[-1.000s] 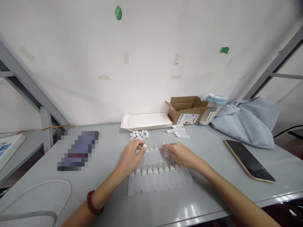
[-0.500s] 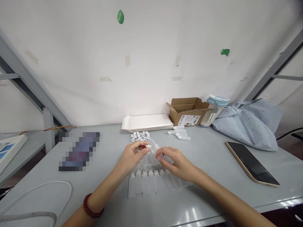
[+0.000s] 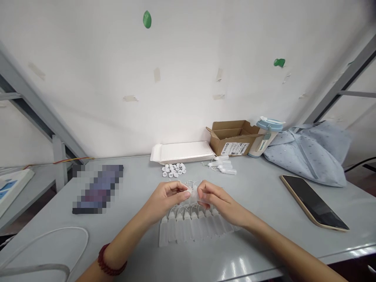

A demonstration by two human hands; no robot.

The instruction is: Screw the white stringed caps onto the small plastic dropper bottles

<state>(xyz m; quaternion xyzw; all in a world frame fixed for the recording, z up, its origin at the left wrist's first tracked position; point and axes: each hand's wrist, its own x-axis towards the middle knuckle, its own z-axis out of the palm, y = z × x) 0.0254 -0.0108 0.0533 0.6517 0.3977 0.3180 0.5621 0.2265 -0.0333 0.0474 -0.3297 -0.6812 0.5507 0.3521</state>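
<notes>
My left fingers (image 3: 180, 196) pinch tight on a small white piece (image 3: 189, 190) while my right fingers (image 3: 207, 186), half curled, grip a translucent bottle (image 3: 194, 192), apparently steadying both close together.

White caps (image 3: 179, 171), flecked light-blue bag (image 3: 305, 154)

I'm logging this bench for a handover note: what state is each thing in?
Left hand: pinched on a small white part
Right hand: closed on a bottle
Front bottles: lying side by side
Bottles by the box: lying in a loose group
Caps: loose, clustered
Box: open
Cup: lid on
Phone: face up, screen dark
Bag: slumped
</notes>
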